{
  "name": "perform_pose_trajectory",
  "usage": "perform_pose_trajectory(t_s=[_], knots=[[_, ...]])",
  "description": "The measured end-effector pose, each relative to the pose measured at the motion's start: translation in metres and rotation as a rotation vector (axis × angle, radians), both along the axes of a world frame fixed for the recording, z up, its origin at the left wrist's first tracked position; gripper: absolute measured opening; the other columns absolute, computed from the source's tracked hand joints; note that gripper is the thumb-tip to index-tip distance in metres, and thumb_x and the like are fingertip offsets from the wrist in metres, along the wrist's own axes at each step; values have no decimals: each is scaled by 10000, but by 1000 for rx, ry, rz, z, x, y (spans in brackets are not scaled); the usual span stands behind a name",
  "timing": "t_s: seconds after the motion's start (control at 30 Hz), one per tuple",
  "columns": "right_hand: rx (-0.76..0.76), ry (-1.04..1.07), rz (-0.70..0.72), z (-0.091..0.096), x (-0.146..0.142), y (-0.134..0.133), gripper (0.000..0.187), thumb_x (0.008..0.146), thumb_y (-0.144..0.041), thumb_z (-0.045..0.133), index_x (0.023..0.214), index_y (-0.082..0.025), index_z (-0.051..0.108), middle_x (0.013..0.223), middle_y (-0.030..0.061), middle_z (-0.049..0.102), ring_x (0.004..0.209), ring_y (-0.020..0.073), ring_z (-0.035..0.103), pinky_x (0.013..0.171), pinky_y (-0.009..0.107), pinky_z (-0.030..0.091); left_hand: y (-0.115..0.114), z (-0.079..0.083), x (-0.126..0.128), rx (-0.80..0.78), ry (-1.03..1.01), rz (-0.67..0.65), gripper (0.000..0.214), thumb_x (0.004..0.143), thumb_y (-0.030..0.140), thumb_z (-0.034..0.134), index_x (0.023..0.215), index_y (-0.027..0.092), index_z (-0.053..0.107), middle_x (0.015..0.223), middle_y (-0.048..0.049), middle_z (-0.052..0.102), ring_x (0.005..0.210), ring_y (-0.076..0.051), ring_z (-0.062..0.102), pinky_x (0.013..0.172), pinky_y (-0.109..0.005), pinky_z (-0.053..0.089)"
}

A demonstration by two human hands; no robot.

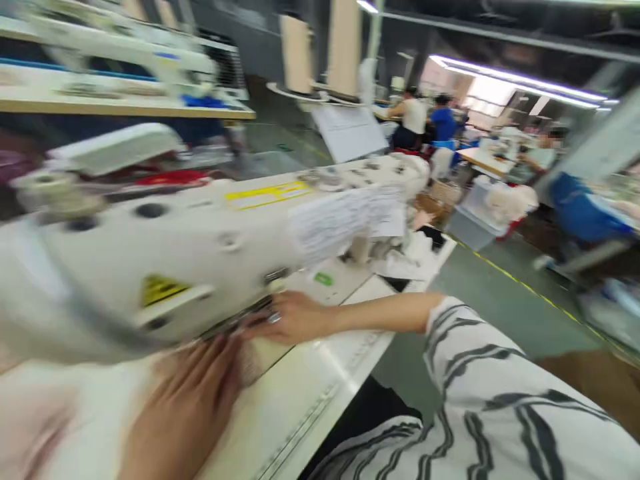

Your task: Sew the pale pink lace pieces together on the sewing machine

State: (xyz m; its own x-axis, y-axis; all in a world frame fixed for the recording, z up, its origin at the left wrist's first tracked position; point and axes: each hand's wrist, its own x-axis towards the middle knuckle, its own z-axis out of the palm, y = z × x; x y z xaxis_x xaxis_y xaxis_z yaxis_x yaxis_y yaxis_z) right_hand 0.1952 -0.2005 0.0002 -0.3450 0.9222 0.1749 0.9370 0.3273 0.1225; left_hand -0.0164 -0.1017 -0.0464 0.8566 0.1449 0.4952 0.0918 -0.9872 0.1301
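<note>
Thin, pale pink cloth (250, 365) lies on the table at seven o'clock, beneath and between the person's hands and close against the base of a sewing machine. It looks soft, slightly sheer and wrinkled, though motion blur hides its weave and edges. More pinkish fabric (47, 423) spreads at eight o'clock; whether it is the same piece cannot be told.

The sewing machine (195, 233) is a long, smooth, cream-white body with rounded ends, stretching from nine o'clock to two o'clock. It carries a yellow label (267, 195), a yellow warning triangle (163, 291) and a sheet of paper (325, 227) covered in writing too blurred to read. The tabletop (305, 373) is pale, hard and glossy, with ruler-like markings along its near edge. Crumpled white cloth (417, 257) sits at the machine's far end, at three o'clock. Two tall tan thread cones (345, 50) stand at twelve o'clock.

The left hand (187, 400), at seven o'clock, lies palm down and relaxed, fingers extended close together, resting on the pink cloth. The right hand (303, 317), at six o'clock, wears a silvery ring (273, 318) and reaches in from a white sleeve (480, 373) with wavy dark stripes. Its fingers bend down beside the left fingertips; whether they pinch the cloth cannot be told.
</note>
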Motion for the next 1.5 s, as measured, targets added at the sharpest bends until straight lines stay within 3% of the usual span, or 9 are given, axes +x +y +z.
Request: perform_pose_trajectory(t_s=[0.07,0.17,0.33,0.47,0.57,0.83,1.13,1.3,1.5], knots=[[45,120,-1,-12,2,1,320,937,-240,464,1181,-321,653,1226,-9,654,1054,146,603,941,299,460,-8,8,-6,89,59,122,403,968,335,407,1296,147,545,1283,-163,600,1203,-334,562,994,-524,481],[84,242,-2,-22,0,-2,338,890,-180,518,1157,-325,666,1161,21,683,1013,158,632,899,327,489,-18,18,-3,103,100,200,413,977,309,360,1245,105,599,1269,-156,616,1176,-306,595,1000,-484,495],[158,315,22,-31,-1,-12,360,888,-148,514,1161,-323,669,1110,40,702,1010,168,653,898,340,502,-29,26,-2,43,175,264,387,971,268,376,1258,121,590,1277,-113,621,1239,-239,555,1070,-426,447],[270,305,85,-28,-1,-14,335,892,-135,499,1124,-287,686,1086,30,715,928,165,678,808,319,523,-31,28,-4,-13,204,261,381,975,275,381,1251,111,585,1295,-120,607,1266,-241,530,1072,-423,443],[239,347,140,-22,-3,-15,351,900,-125,490,1147,-298,671,1125,-7,707,868,125,684,703,264,522,-31,31,-4,-43,224,258,379,977,265,377,1275,122,564,1299,-113,604,1271,-241,525,1085,-436,430],[68,661,-7,-32,-6,-12,307,941,-321,467,1182,-383,649,1018,-24,732,926,181,690,822,354,572,-29,36,-4,-58,230,237,363,966,238,400,1267,124,568,1258,-101,629,1269,-249,524,1099,-442,419],[0,657,58,-27,-2,-7,301,934,-296,473,1163,-349,662,1085,-14,716,969,177,687,880,359,580,-26,36,-3,-63,200,227,325,958,228,414,1210,127,594,1240,-94,635,1176,-228,590,1070,-412,448],[84,649,1,-33,-4,-9,287,946,-281,464,1130,-324,680,1085,-7,714,997,183,678,884,363,579,-23,35,-5,-69,213,239,349,971,240,390,1248,139,576,1226,-91,645,1222,-227,559,1079,-427,439],[64,484,-32,-33,2,-13,351,919,-265,515,1244,-360,609,1134,-13,692,946,199,687,647,324,584,-19,40,-4,-15,243,192,342,985,246,398,1258,140,574,1234,-90,645,1214,-223,567,1036,-410,467]])
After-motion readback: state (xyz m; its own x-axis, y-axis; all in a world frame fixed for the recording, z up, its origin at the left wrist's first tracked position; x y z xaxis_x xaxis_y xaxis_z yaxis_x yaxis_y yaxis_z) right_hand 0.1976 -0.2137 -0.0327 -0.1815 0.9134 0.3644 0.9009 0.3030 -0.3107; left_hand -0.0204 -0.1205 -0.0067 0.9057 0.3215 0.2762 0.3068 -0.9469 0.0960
